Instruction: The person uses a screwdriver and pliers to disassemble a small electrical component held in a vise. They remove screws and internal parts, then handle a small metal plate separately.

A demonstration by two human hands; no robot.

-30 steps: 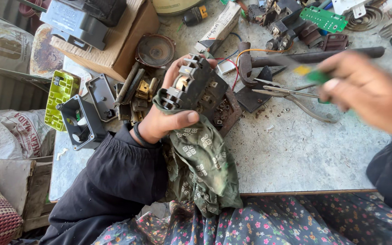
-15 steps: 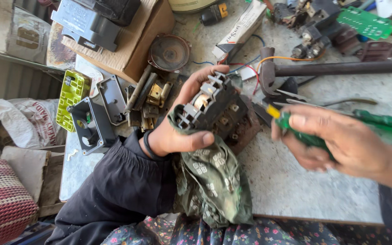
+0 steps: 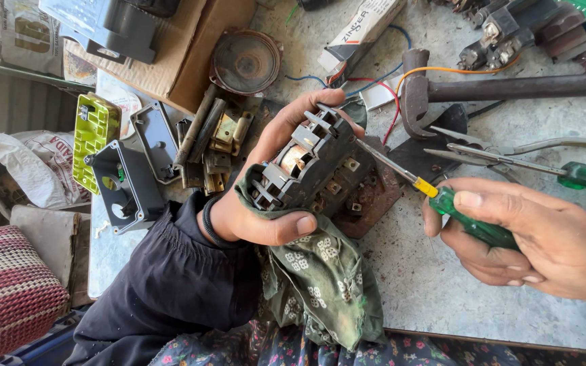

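Head view: dark electrical switch block (image 3: 317, 169), cradled in green patterned cloth (image 3: 320, 285) above the grey table (image 3: 408, 285), gripped by left hand (image 3: 266, 196), fingers curled around it. Right hand (image 3: 530, 237) fingers clamp green-handled screwdriver (image 3: 435, 193), tip touching the block. Hammer (image 3: 503, 88) and pliers (image 3: 510, 152) lie beyond.

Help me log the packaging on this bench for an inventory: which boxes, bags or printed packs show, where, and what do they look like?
Small carton: top centre, long, white with red and dark print.
Cardboard box: top left, brown, open flaps, dark plastic parts on it.
Printed sack: left edge, crumpled, white with red and dark print.
Printed bag: top left corner, pale with dark print.
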